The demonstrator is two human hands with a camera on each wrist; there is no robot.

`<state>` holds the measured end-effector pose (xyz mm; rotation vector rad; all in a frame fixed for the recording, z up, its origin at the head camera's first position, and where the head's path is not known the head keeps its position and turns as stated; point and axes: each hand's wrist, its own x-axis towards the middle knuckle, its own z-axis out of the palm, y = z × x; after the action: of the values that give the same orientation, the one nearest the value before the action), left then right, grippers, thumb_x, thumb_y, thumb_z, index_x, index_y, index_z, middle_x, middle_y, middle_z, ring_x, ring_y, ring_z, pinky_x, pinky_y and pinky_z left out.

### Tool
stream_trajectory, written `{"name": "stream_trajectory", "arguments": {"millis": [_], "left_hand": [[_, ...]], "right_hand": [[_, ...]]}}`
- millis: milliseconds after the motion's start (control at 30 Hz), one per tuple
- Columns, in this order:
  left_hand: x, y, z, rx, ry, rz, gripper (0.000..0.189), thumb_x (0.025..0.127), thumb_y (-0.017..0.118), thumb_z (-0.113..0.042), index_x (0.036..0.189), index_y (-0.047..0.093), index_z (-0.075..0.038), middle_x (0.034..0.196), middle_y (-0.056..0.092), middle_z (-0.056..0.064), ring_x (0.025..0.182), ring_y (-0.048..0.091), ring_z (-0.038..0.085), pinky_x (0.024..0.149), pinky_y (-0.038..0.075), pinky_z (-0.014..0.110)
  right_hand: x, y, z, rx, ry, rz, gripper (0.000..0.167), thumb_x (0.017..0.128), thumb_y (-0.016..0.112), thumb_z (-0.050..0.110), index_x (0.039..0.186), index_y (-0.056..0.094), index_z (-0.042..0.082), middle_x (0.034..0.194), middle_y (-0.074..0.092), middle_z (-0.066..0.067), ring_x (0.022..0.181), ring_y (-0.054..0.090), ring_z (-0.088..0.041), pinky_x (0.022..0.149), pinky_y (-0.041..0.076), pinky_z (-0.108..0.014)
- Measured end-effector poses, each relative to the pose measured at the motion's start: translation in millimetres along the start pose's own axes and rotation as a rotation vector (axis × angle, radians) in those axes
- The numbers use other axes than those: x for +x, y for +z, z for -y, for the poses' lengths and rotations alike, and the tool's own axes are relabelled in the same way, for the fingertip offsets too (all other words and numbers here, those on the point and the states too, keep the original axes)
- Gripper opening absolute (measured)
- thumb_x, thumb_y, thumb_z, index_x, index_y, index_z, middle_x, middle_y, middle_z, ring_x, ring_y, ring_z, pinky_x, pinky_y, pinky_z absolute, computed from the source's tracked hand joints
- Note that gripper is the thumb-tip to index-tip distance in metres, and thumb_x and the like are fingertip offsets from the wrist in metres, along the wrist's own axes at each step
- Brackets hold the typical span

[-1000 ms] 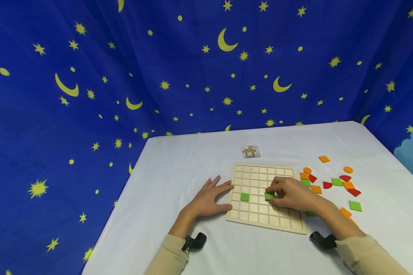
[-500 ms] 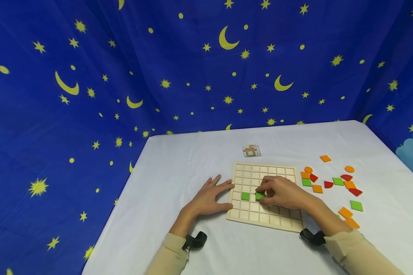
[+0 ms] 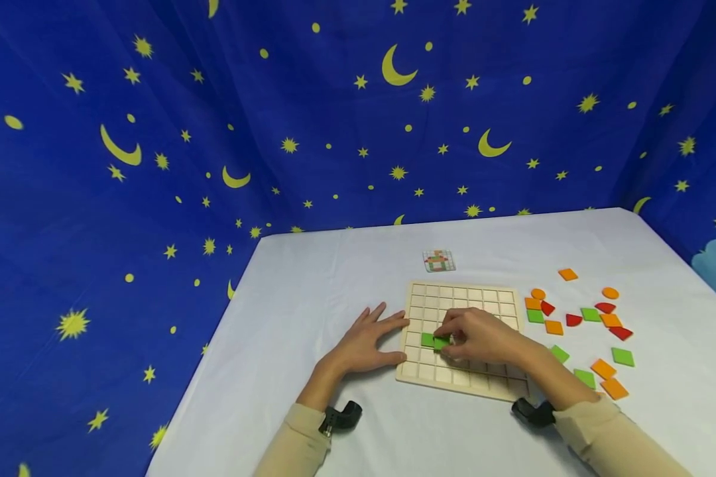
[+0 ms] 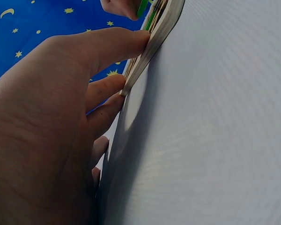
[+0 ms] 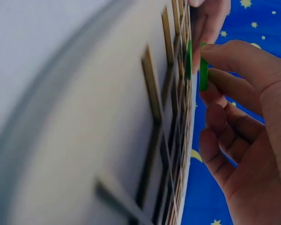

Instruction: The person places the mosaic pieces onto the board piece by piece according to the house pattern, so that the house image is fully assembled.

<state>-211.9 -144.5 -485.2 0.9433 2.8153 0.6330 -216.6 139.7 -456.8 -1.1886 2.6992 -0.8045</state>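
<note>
A wooden grid board (image 3: 462, 382) lies on the white table. One green square tile (image 3: 427, 339) sits in a cell toward its left side. My right hand (image 3: 483, 336) pinches a second green square tile (image 5: 203, 70) between thumb and fingers, held just over the board beside the first tile; the right wrist view shows a small gap under it. At the board's left edge my left hand (image 3: 362, 344) lies with fingers spread, the thumb and fingertips touching the rim, as the left wrist view (image 4: 61, 89) of this hand also shows.
Behind the board lies a small pattern card (image 3: 439, 260). Right of the board are scattered several loose tiles: orange squares (image 3: 614, 388), green squares (image 3: 623, 356), red quarter-rounds (image 3: 621, 333) and orange discs (image 3: 610, 293). A blue star-and-moon cloth (image 3: 334, 99) hangs around the table.
My right hand has carried the green square tile leftward across the board, up to the tile lying there. My left hand has stayed at the board's left edge.
</note>
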Motion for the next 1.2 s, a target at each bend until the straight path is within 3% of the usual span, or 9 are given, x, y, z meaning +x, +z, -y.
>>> {"name": "stream_trajectory", "arguments": {"millis": [400,967,1200], "left_hand": [[-0.4,-1.1,-0.5,0.012,-0.001,0.003,0.069,0.086,0.057,-0.063,0.146,0.042,-0.033,0.152,0.029,-0.017,0.145,0.009,0.019,0.117,0.002,0.04],[1.3,-0.5,-0.5,0.001,0.003,0.004,0.069,0.086,0.058,-0.061,0.146,0.042,-0.032,0.152,0.029,-0.016,0.145,0.008,0.02,0.117,0.003,0.041],[0.5,-1.6,-0.9,-0.002,0.0,0.006,0.069,0.086,0.058,-0.061,0.147,0.042,-0.032,0.153,0.029,-0.016,0.145,0.008,0.02,0.117,0.003,0.041]], "right_hand": [[8.6,11,10,-0.016,-0.067,-0.004,0.026,0.081,0.077,0.031,0.103,0.076,0.018,0.087,0.059,0.014,0.068,0.052,-0.001,0.06,0.046,-0.021],[13.5,15,18,-0.038,-0.069,0.035,0.024,0.083,0.076,0.029,0.104,0.076,0.017,0.087,0.057,0.013,0.067,0.051,-0.004,0.059,0.045,-0.021],[13.1,16,19,-0.072,-0.058,0.039,0.031,0.083,0.074,0.041,0.105,0.076,0.02,0.088,0.056,0.015,0.069,0.052,-0.004,0.061,0.045,-0.021]]}}
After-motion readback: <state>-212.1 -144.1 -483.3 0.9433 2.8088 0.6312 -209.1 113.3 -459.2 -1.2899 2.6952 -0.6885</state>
